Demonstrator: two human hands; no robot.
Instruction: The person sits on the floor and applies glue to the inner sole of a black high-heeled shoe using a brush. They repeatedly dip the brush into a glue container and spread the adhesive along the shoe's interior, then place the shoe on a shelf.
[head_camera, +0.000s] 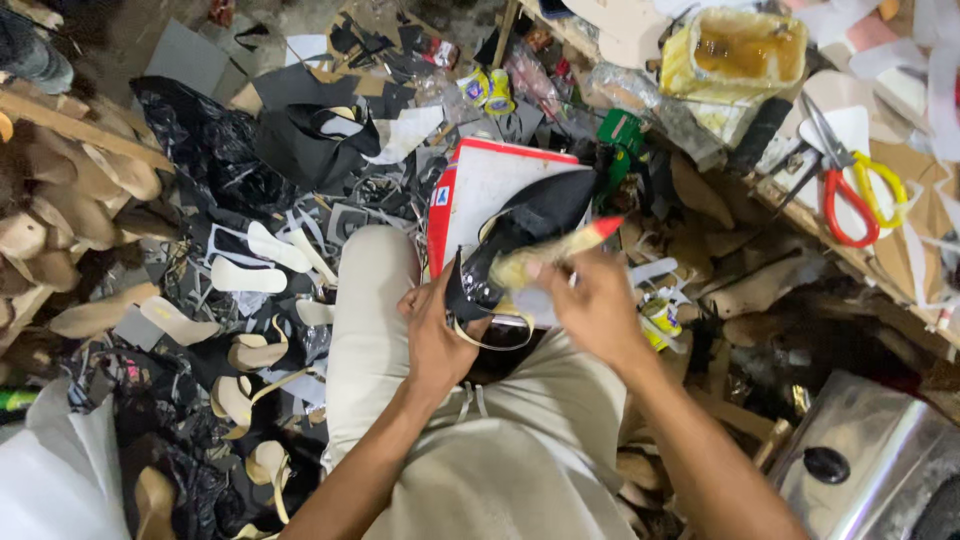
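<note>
My left hand (432, 330) grips the heel end of a glossy black pointed shoe upper (520, 235), which points away and to the right above my lap. My right hand (592, 300) holds a brush with a pale wooden handle and a red tip (560, 250), blurred by motion, laid across the shoe. My beige trousers (375, 320) lie beneath both hands. A thin tan strap loops down from the shoe between my hands.
A red-edged white box (490, 180) sits behind the shoe. Glue tin (740, 55) and red and yellow scissors (850, 195) rest on the bench at right. Pale insoles (245, 275) and black scraps litter the floor at left; a metal bin (870, 460) stands lower right.
</note>
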